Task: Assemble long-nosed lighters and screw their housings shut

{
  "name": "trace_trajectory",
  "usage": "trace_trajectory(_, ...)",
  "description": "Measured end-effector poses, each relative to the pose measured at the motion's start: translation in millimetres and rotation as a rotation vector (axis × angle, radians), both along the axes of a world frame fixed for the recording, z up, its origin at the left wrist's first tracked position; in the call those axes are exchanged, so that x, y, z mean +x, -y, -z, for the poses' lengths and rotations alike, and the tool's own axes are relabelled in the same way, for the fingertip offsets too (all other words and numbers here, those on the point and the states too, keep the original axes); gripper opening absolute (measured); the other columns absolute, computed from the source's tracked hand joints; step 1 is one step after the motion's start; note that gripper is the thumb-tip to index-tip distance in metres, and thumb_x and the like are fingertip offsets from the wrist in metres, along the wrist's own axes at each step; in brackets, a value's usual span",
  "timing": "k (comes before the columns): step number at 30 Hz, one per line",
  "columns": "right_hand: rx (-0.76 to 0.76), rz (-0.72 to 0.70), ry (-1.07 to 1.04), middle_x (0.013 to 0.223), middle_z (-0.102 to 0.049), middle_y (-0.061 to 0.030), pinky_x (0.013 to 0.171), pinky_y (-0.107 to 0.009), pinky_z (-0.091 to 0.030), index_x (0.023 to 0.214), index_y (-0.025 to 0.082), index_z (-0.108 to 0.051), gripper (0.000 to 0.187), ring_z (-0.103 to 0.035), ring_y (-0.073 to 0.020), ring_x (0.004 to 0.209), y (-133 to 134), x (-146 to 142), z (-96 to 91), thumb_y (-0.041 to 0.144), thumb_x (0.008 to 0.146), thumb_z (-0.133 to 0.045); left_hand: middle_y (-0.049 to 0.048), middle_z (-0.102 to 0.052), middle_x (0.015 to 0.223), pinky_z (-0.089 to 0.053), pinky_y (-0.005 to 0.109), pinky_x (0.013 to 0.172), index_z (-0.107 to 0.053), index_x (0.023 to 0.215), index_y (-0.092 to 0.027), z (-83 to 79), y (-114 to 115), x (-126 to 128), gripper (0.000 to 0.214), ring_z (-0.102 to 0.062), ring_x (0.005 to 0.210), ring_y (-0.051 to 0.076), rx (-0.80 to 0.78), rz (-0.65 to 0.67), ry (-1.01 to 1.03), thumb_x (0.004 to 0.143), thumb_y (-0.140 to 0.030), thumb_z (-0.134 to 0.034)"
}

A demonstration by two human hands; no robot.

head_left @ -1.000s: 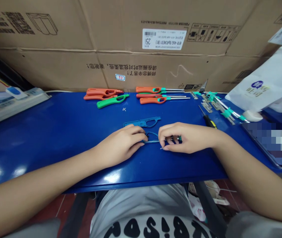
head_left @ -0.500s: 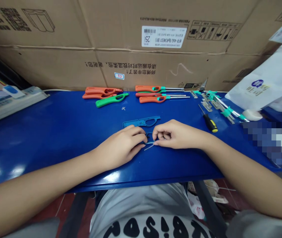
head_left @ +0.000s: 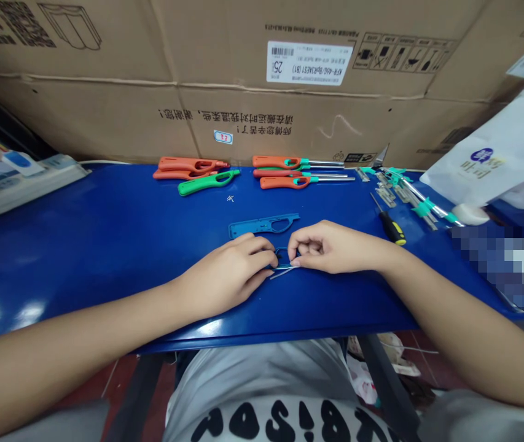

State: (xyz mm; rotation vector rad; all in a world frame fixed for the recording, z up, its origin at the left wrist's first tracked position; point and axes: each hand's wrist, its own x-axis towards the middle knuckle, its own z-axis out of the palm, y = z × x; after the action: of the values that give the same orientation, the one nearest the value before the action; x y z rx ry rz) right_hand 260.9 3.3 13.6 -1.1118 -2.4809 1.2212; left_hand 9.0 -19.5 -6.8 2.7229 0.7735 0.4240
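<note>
My left hand (head_left: 241,270) is closed on a blue lighter casing half (head_left: 282,250), mostly hidden under its fingers. The casing's trigger loop shows between the two hands. My right hand (head_left: 321,247) is closed in a pinch at the loop's right end. Its fingertips grip the end of a thin pale tube (head_left: 284,272), which slants down to the left along the casing's near edge. Just beyond my hands lies another blue lighter casing half (head_left: 262,227), with its hollow inner side up.
Orange and green lighter casings (head_left: 209,182) lie at the back, beside several lighters with metal barrels (head_left: 305,182). To the right are a screwdriver (head_left: 391,228), clear and teal lighter parts (head_left: 421,202) and a white paper bag (head_left: 483,150). A cardboard box (head_left: 225,98) stands behind the table.
My right hand has shifted slightly right, and its fingers have curled a little more. The thin tube has moved slightly right with it. My left hand stays on the casing.
</note>
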Motion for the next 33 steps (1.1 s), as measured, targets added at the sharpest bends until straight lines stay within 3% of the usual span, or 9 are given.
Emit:
trace_trajectory(3,0.004,-0.015,0.007,0.06,-0.05,0.0059,0.054,-0.022,-0.033,0.088,0.016,-0.068,0.019,-0.041,-0.0083,0.054,0.9,-0.7,-2.5,0.035,0.089,-0.065,0.0086,-0.064,0.116,-0.051,0.037,0.097,-0.066,0.11,-0.017,-0.6,0.8,0.0,0.019,-0.059,0.109,0.022,-0.007,-0.001,-0.001,0.101,-0.019,-0.05)
trace_trajectory(10,0.053,0.021,0.036,0.057,-0.049,0.0061,0.054,-0.022,-0.033,0.08,0.016,-0.066,0.015,-0.04,-0.0075,0.052,1.5,-3.1,-1.9,0.029,0.087,-0.064,0.008,-0.064,0.115,-0.051,0.037,0.095,-0.065,0.11,-0.018,-0.1,-0.4,0.5,0.017,-0.06,0.108,0.022,0.005,0.006,0.012,0.101,-0.017,-0.051)
trace_trajectory(17,-0.217,0.136,0.038,0.052,-0.052,0.0055,0.048,-0.021,-0.036,0.079,0.016,-0.065,0.033,-0.049,-0.0082,0.045,-1.1,-3.7,-2.0,0.047,0.082,-0.072,0.0083,-0.065,0.114,-0.051,0.037,0.096,-0.064,0.108,-0.017,-0.5,1.0,0.2,0.016,-0.059,0.109,0.023,0.007,-0.005,-0.004,0.101,-0.018,-0.05)
trace_trajectory(25,-0.259,0.267,0.023,0.051,-0.051,0.0078,0.042,-0.02,-0.035,0.075,0.017,-0.06,0.033,-0.048,-0.0072,0.041,-1.9,-7.2,1.5,0.041,0.072,-0.082,0.0092,-0.065,0.114,-0.051,0.037,0.095,-0.064,0.107,-0.016,-1.3,1.6,1.6,0.016,-0.06,0.108,0.023,0.018,0.011,-0.001,0.102,-0.019,-0.05)
trace_trajectory(33,-0.322,0.229,0.024,0.05,-0.051,0.0075,0.044,-0.02,-0.033,0.075,0.017,-0.062,0.03,-0.048,-0.007,0.044,-0.5,-6.5,-2.6,0.041,0.075,-0.08,0.0082,-0.065,0.116,-0.051,0.037,0.095,-0.065,0.109,-0.018,1.1,0.8,0.5,0.017,-0.059,0.109,0.023,0.017,0.012,0.012,0.102,-0.02,-0.05)
